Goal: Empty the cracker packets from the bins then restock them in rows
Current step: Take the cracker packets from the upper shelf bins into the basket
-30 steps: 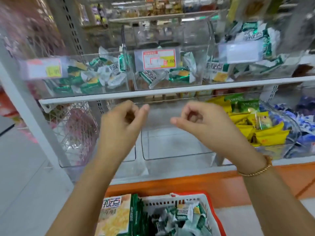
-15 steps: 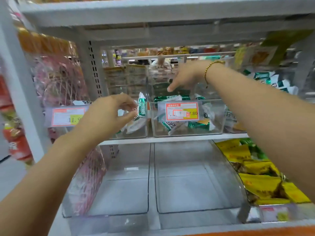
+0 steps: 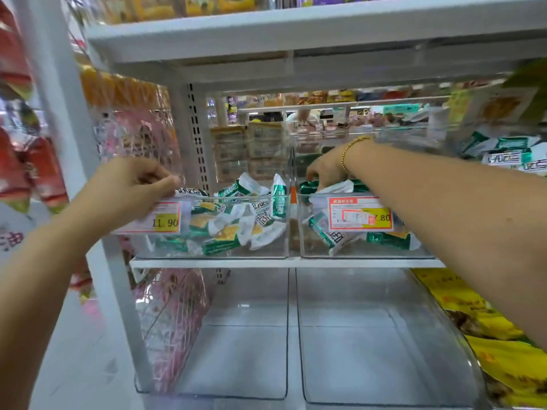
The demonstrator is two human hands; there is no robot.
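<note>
Right fingers (image 3: pixel 316 177) curled round green-white cracker packets (image 3: pixel 337 187), left fingers (image 3: pixel 168 183) pinching bin (image 3: pixel 275 247) rim

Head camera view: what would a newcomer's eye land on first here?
Two bare arms reach to the middle shelf: the left hand grips the front rim of the left clear bin, while the right hand dips into the neighbouring bin among green-and-white cracker packets. Below, two lower clear bins hold no packets.

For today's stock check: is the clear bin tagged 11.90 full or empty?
Partly full: the clear plastic bin holds loose green-and-white cracker packets.
</note>
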